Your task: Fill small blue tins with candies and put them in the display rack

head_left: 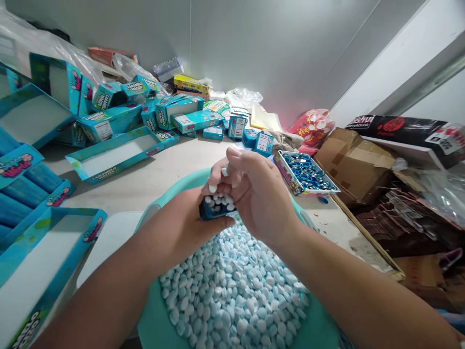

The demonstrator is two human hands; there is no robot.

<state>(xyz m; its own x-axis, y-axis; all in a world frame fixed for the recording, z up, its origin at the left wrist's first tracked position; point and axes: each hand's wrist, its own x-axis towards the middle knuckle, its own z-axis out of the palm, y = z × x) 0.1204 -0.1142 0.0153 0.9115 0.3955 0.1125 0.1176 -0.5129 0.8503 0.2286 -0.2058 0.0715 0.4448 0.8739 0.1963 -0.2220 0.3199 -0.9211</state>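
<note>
My left hand (196, 213) is wrapped round a small dark blue container (215, 214), its open top facing me and filled with white candies (220, 201). Right beside that opening, my right hand (256, 194) is closed, with a few candies pinched among its curled fingers. Both hands hover over a large turquoise tub (148, 315). Inside the tub lies a deep heap of pale blue and white candies (236, 291). The lower part of the container is hidden by my left hand.
Blue cardboard display trays (112, 155) and small boxes (238, 127) crowd the left and back of the table (134, 186). To the right stands a box of blue shiny pieces (307, 172), beside brown cartons (352, 162). A red patterned bag (314, 126) sits behind.
</note>
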